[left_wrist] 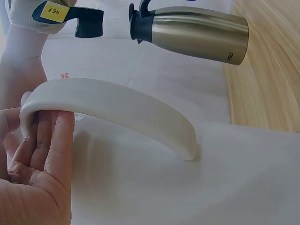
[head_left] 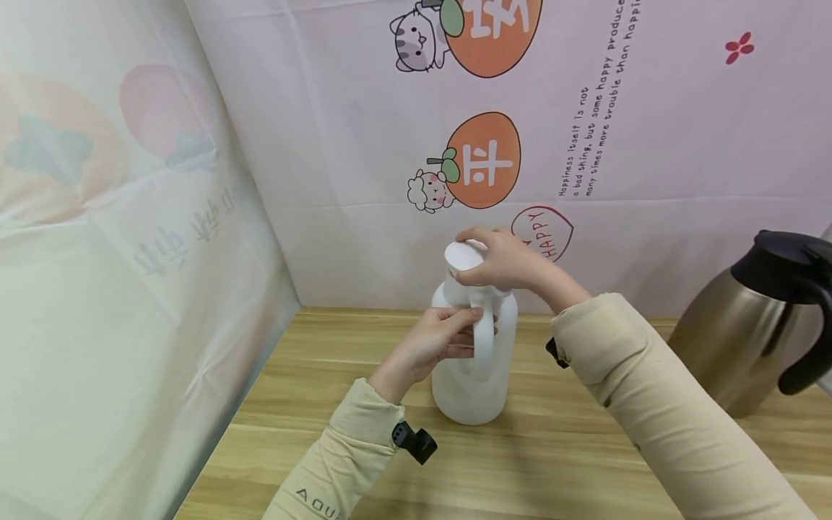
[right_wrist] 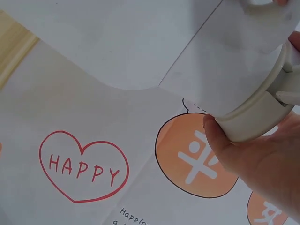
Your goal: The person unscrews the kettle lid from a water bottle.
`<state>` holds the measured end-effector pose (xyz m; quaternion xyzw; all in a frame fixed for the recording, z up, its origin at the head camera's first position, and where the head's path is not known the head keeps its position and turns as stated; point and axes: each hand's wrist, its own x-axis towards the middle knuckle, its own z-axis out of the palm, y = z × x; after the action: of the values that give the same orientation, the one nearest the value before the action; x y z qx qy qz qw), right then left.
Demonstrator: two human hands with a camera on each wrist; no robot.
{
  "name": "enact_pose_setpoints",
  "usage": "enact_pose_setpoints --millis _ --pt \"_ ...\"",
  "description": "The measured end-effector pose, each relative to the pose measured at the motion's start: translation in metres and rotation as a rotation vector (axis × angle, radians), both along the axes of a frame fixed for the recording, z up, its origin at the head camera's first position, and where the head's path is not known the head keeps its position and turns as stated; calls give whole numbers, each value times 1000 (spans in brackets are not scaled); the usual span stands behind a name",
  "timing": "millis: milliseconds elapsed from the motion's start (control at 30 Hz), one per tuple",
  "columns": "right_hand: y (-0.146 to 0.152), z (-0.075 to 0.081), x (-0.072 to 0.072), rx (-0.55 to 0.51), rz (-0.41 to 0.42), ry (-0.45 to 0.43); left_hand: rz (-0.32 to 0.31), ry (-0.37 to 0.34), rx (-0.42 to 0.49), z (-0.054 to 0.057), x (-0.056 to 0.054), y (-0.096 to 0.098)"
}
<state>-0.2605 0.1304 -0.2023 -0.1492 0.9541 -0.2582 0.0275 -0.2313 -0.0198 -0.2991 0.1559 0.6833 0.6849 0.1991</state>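
A white jug (head_left: 469,397) stands upright on the wooden table. Its curved handle (head_left: 482,347) faces me. My left hand (head_left: 425,343) grips the upper part of this handle, thumb on the outside and fingers passing through the loop. In the left wrist view those fingers (left_wrist: 58,145) lie beneath the handle's bend. My right hand (head_left: 503,260) holds the white lid (head_left: 463,254) at the jug's top, thumb on the near side and fingers on the far side. The right wrist view shows fingertips against the lid's rim (right_wrist: 253,122); whether it is seated or loosened I cannot tell.
At the right stands a steel vacuum jug (head_left: 728,339) with a black top and handle. A printed cloth (head_left: 338,238) hangs behind the table (head_left: 351,347), and a pale curtain (head_left: 149,347) runs along the left side.
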Motion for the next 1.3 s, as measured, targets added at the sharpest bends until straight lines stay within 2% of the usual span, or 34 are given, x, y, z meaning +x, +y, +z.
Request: enact_pose_setpoints --millis 167,333,467,667,767,1300 --pt "1 1 -1 -18 63 -35 -1 -9 6 1 1 0" --pt "-1 2 -1 9 91 -24 -2 -10 11 2 2 -1" --pt "-6 2 3 45 34 14 -5 -7 13 2 2 -1" --pt "-21 2 13 148 -142 111 -10 -2 18 1 1 -2" --pt "-24 3 15 180 -173 135 -12 5 24 1 1 -2" --pt "-7 10 5 57 -62 116 5 -12 14 0 0 -1"
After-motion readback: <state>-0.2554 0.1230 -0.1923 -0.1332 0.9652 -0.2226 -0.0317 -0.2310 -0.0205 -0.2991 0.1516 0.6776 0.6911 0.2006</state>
